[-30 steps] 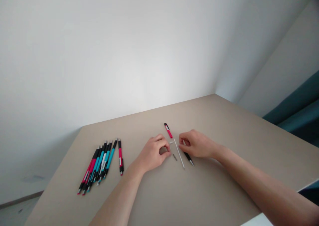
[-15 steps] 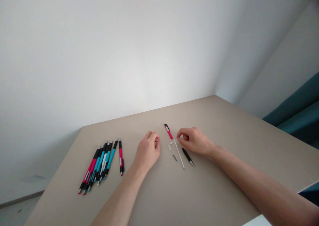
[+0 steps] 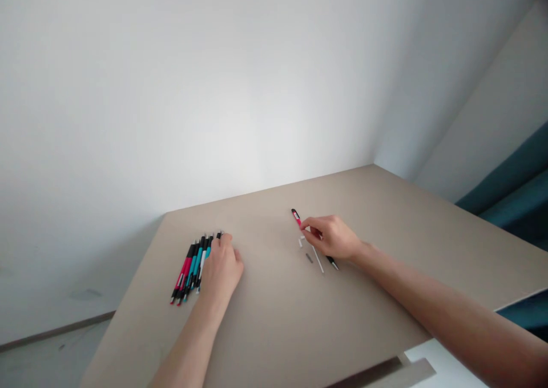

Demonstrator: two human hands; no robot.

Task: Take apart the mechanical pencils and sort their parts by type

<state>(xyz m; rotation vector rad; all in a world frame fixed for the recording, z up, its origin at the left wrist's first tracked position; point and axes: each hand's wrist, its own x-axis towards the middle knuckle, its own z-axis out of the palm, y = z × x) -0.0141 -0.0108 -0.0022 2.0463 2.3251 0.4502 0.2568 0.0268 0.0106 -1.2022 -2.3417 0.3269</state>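
Observation:
My left hand (image 3: 221, 265) lies over the right end of a row of click pens (image 3: 191, 268), fingers reaching toward the pen tips and thumb set apart. It covers the rightmost pens, and its fingertips are partly hidden. My right hand (image 3: 334, 237) is closed in a pinch at the lower end of a red pen barrel (image 3: 296, 216) with a black clip top. Below that hand lie a white refill (image 3: 318, 259), a small spring (image 3: 309, 258), white plastic bits (image 3: 301, 242) and a black grip section with a silver tip (image 3: 333, 263), partly covered by the hand.
The beige table (image 3: 265, 319) meets a white wall (image 3: 257, 91) at the back. A teal curtain (image 3: 509, 182) hangs at the right. A white edge with a slot (image 3: 411, 371) shows at the table's front.
My left hand has moved left from the middle of the table onto the pens, over the separate red one. My right hand has shifted slightly to the red barrel's end. The view has turned left.

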